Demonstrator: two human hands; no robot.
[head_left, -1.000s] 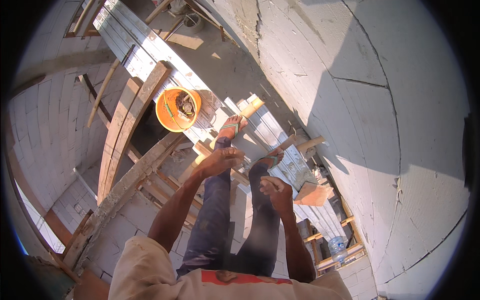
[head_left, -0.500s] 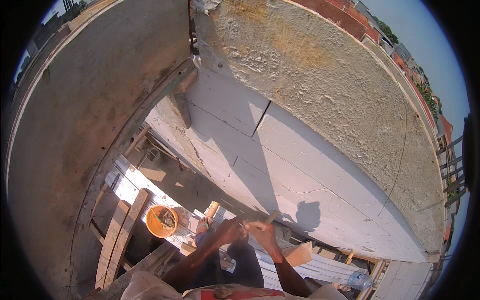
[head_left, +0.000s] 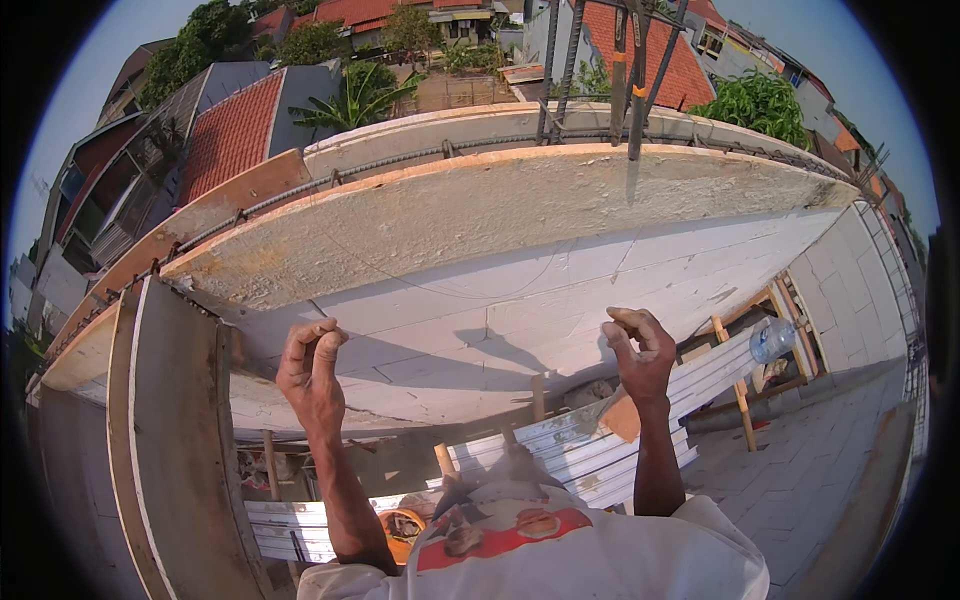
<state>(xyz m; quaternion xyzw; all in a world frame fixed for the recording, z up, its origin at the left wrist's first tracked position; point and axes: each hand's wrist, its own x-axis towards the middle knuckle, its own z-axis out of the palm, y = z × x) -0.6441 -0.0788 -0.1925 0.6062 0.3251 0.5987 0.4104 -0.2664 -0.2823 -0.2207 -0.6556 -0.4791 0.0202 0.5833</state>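
Note:
My left hand (head_left: pixel 312 372) is raised in front of the white block wall, its thumb and fingertips drawn together in a pinch. Farther right, my right hand (head_left: pixel 645 355) is up at a similar height, with curled fingers and the thumb close to the index finger. Whatever either pinch holds, if anything, is too small to make out. A faint thin line (head_left: pixel 385 274) curves across the rough concrete board and the white block wall (head_left: pixel 450 340) beyond my hands. I cannot tell whether it reaches my fingers.
Ribbed white panels (head_left: pixel 590 460) form a platform below. An orange bucket (head_left: pixel 401 550) stands by my left forearm, a clear plastic bottle (head_left: pixel 772 341) at the right. Steel bars (head_left: pixel 637 90) rise above the concrete board (head_left: pixel 480 205). An upright board (head_left: pixel 180 420) stands at the left.
My hands were together low over the platform; now they are wide apart and raised. The view has tilted up, showing the top of the board, the steel bars and rooftops.

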